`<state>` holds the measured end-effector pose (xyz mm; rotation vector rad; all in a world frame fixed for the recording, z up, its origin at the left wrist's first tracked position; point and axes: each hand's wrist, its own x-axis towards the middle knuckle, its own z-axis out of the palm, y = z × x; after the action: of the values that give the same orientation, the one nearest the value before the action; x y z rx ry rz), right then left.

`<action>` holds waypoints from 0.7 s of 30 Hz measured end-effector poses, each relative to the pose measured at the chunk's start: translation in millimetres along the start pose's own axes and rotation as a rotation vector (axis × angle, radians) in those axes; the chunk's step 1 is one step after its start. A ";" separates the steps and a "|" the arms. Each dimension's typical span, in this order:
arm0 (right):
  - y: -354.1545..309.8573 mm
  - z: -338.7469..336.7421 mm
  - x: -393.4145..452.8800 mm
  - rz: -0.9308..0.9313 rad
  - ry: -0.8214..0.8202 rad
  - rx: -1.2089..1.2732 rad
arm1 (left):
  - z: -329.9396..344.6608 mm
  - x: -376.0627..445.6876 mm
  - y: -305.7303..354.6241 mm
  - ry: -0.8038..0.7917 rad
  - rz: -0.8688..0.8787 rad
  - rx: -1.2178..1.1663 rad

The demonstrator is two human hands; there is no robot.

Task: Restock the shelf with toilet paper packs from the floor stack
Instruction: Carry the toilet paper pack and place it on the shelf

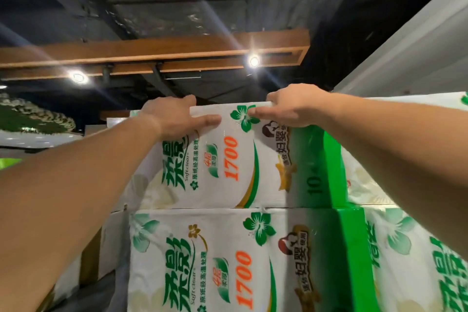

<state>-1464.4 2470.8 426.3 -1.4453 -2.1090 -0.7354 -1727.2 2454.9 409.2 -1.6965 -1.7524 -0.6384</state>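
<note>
- While both arms reach up overhead, the left hand [174,115] lies on the top left corner of the upper toilet paper pack [228,157]: its thumb runs flat across the printed front and its fingers go over the top edge, so it holds the pack at that corner.
- Just beside it, to the right along the same top edge, the right hand [291,106] holds the pack the same way, thumb on the front near a green flower print, fingers hooked over the top and out of sight.
- Between and below the two hands is the pack itself, white with green lettering and an orange "1700", standing upright at the top of the stack.
- Directly below that pack, touching its underside, sits a lower pack [228,261] of the same design.
- To the right of the right hand, more packs [405,248] of the same brand sit alongside, pressed close.
- To the left of the left hand, plain cardboard boxes [111,243] show behind and beside the stack.
- Above the hands are a dark ceiling, a wooden beam [152,54] and two bright spotlights.
- As a judgement: the shelf looks well filled, with this pack seemingly being seated on the top row. The floor stack is not in view, so how many packs remain cannot be told.
</note>
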 end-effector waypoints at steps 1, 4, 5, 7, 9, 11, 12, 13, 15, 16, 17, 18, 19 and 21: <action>0.9 4.0 -0.6 -0.004 0.041 -0.026 | 5.4 -4.0 1.3 0.070 -0.012 0.039; 4.5 17.1 -3.0 -0.058 0.177 -0.135 | 21.1 -14.2 6.6 0.234 -0.065 0.090; 5.4 21.8 -4.7 -0.060 0.240 -0.188 | 24.4 -19.2 9.7 0.238 -0.085 0.082; 5.4 32.7 -10.2 -0.034 0.317 -0.239 | 30.6 -31.9 15.7 0.209 -0.104 0.051; 6.9 44.3 -24.4 -0.021 0.328 -0.193 | 37.1 -46.9 21.2 0.166 -0.099 0.013; 8.2 52.7 -49.5 -0.039 0.280 -0.118 | 42.3 -67.0 25.6 0.100 -0.073 -0.009; 8.3 56.8 -65.3 -0.053 0.242 -0.108 | 44.4 -80.1 27.5 0.067 -0.057 -0.002; 8.9 60.4 -82.4 -0.060 0.203 -0.115 | 45.6 -94.1 30.0 0.033 -0.042 0.007; 10.0 63.5 -121.9 -0.045 0.119 -0.126 | 42.7 -123.3 36.9 -0.045 -0.015 0.017; 11.1 63.4 -142.1 -0.033 0.082 -0.130 | 38.7 -138.6 41.3 -0.079 -0.004 0.019; 12.0 61.1 -163.0 -0.023 0.051 -0.132 | 33.0 -154.5 46.5 -0.104 0.004 0.025; 13.0 57.7 -183.8 -0.015 0.026 -0.128 | 27.6 -170.2 51.9 -0.119 0.013 0.026; 14.3 53.3 -204.9 -0.003 0.007 -0.124 | 21.1 -186.7 58.5 -0.134 0.019 0.030; 17.4 42.2 -247.0 0.033 -0.031 -0.115 | 6.9 -222.4 73.3 -0.168 0.035 0.004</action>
<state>-1370.1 2335.0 237.2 -1.5575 -2.0908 -0.8387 -1656.6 2308.5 240.6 -1.8195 -1.8324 -0.4890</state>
